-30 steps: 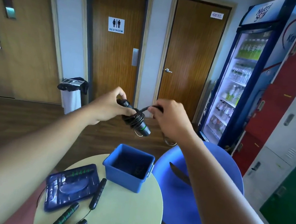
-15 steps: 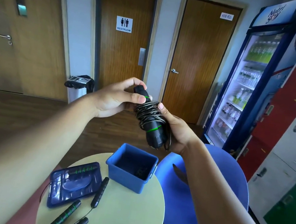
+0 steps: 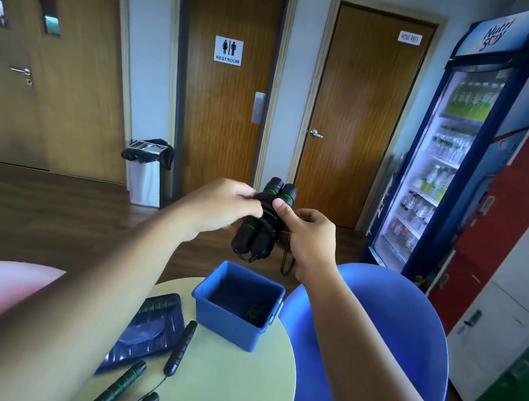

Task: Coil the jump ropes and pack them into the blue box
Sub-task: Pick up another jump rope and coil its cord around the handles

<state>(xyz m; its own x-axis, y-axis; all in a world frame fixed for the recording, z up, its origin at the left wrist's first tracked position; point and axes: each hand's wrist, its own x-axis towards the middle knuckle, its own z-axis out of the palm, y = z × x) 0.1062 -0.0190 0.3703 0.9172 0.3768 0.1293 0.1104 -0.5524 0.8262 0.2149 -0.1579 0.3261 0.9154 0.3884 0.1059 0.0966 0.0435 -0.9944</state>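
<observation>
blue plastic box (image 3: pixel 235 311): smooth, matt
black jump-rope handles (image 3: pixel 261 223): matt, rubbery grip
round pale-green bench (image 3: pixel 232 381): smooth, faint sheen
brown wooden doors (image 3: pixel 221 110): satin grain

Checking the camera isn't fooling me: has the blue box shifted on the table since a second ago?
No. The blue box sits at the same far table edge, beside the lid.
</observation>
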